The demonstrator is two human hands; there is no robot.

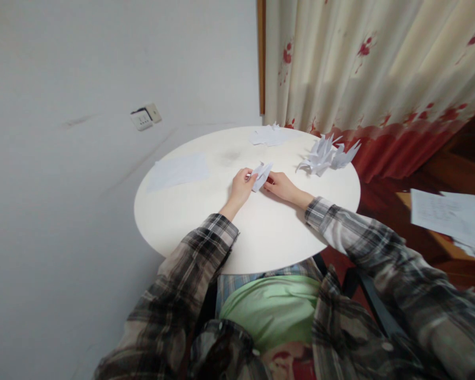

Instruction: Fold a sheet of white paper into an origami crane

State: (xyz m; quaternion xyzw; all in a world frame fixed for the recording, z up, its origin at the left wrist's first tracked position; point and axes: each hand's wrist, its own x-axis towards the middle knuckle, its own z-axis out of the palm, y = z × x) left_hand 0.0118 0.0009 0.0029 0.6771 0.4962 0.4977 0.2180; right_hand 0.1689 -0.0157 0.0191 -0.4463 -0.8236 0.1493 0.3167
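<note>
A small folded white paper piece (260, 174) lies near the middle of the round white table (190, 221). My left hand (241, 186) pinches its left side with curled fingers. My right hand (279, 184) grips its right side, fingers closed on the paper. Both hands rest low on the tabletop, wrists in plaid sleeves.
A flat white sheet (178, 170) lies at the table's left. Several finished folded paper shapes (326, 154) are heaped at the far right edge, and loose paper (268, 135) sits at the far edge. A curtain hangs behind. Papers (451, 214) lie on a wooden surface at right.
</note>
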